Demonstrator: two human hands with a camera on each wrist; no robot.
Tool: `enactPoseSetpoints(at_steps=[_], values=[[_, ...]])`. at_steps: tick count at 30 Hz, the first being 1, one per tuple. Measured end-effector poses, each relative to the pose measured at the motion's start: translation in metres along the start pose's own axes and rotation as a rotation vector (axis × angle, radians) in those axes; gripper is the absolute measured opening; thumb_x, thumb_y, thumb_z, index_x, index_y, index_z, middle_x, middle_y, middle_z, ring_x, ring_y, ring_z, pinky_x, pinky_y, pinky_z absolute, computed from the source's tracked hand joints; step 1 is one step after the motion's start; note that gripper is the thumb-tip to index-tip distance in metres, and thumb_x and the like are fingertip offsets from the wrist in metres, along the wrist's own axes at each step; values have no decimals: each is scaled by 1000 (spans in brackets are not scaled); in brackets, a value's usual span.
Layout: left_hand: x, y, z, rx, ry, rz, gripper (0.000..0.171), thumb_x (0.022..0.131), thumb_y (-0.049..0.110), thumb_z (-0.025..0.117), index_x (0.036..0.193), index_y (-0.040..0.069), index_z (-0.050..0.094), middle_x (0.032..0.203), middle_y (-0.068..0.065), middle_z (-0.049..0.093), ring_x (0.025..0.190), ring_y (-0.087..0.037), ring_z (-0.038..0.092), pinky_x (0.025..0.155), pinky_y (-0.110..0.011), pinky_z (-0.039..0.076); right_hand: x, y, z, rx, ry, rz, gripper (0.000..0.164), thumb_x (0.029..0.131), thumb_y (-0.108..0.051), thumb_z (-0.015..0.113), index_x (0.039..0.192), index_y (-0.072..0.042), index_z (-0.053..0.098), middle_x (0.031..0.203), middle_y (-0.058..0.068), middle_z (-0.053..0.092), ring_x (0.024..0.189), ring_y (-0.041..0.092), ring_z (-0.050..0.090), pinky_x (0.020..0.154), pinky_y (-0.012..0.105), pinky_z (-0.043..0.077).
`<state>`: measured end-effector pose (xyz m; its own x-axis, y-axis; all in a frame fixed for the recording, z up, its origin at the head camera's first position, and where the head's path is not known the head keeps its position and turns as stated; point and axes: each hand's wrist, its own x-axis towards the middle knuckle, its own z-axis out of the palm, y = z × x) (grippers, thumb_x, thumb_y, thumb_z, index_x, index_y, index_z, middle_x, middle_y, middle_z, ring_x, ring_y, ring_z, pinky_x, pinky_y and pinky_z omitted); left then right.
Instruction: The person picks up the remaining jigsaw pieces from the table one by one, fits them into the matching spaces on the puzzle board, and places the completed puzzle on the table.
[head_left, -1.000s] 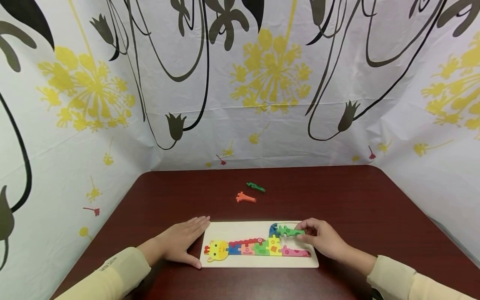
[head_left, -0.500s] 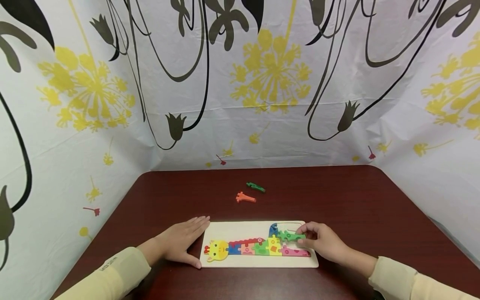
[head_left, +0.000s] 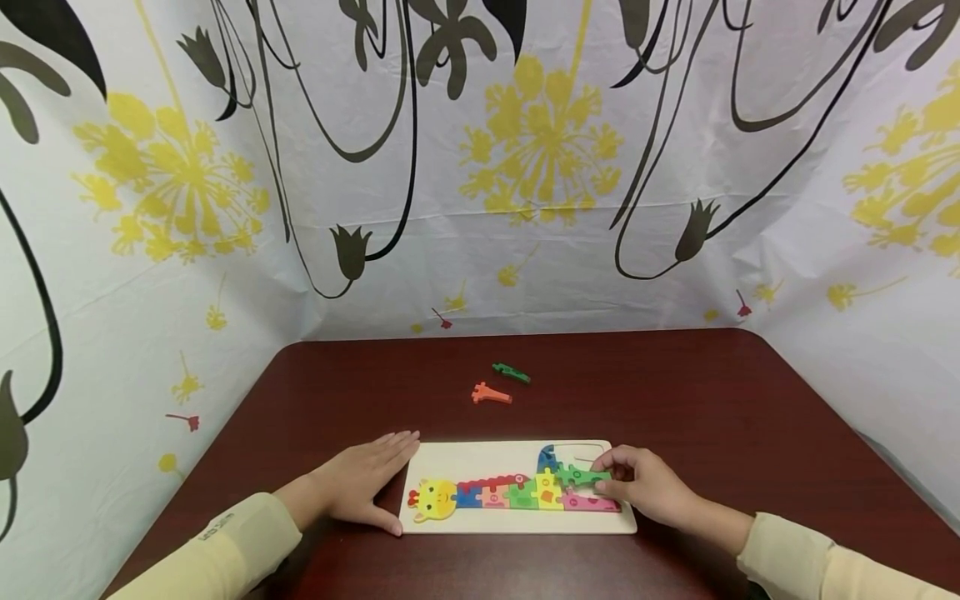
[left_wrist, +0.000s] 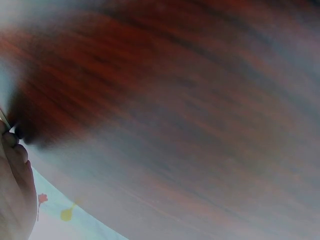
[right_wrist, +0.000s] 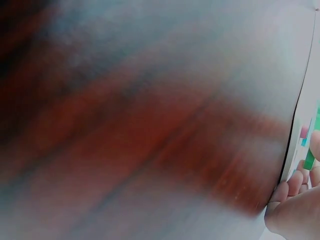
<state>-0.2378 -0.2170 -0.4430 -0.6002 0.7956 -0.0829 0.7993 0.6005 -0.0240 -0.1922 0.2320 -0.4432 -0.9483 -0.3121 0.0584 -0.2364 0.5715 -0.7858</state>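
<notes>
A giraffe puzzle board (head_left: 480,522) lies flat on the table, its yellow head piece (head_left: 434,500) at the left and coloured body pieces in a row. My right hand (head_left: 651,486) pinches the tail end of a green puzzle piece (head_left: 581,476) over the board's right part, between the blue piece (head_left: 548,457) and the pink leg piece (head_left: 588,502). In the right wrist view the green piece (right_wrist: 309,160) shows between thumb and fingers. My left hand (head_left: 365,484) rests with straight fingers along the board's left edge.
Beyond the board, an orange puzzle piece (head_left: 491,393) and a dark green puzzle piece (head_left: 512,372) lie on the dark red-brown table (head_left: 675,383). A patterned white cloth (head_left: 540,275) hangs around the table's back and sides.
My right hand has brought the green piece slightly down and toward the right, closer beside the yellow body piece. Over the last half second it has hardly moved. My left hand stays put.
</notes>
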Motion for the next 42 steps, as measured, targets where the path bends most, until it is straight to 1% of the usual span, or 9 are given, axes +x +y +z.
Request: enactPoseSetpoints(at_steps=[11,21,30,42], values=[[0,0,-1,5,4,4,115,78,85,40,154,1,21,160,-13,19,145,-26,18,114,-40,23,0,2,0,-6,-11,-16,14,84,-16,77,94,-8,69,78,0,53,70,14,47,57,25,39],[0,1,-2,-6,-4,-1,115,78,85,41,154,1,20,160,-13,18,146,-25,18,115,-40,23,0,3,2,-17,-11,-15,13,83,-15,77,92,-9,69,80,0,53,72,15,48,59,25,40],[0,1,-1,-5,9,5,115,78,85,41,154,1,21,159,-13,19,145,-26,19,114,-40,24,0,3,2,-38,-15,-30,11,82,-13,78,89,-10,69,81,0,52,72,15,47,59,25,40],[0,2,-3,-1,10,8,115,78,85,40,153,0,21,159,-14,20,145,-26,19,114,-40,24,0,1,2,-35,-9,-4,13,81,-11,79,89,-10,70,80,1,52,73,17,47,60,25,40]])
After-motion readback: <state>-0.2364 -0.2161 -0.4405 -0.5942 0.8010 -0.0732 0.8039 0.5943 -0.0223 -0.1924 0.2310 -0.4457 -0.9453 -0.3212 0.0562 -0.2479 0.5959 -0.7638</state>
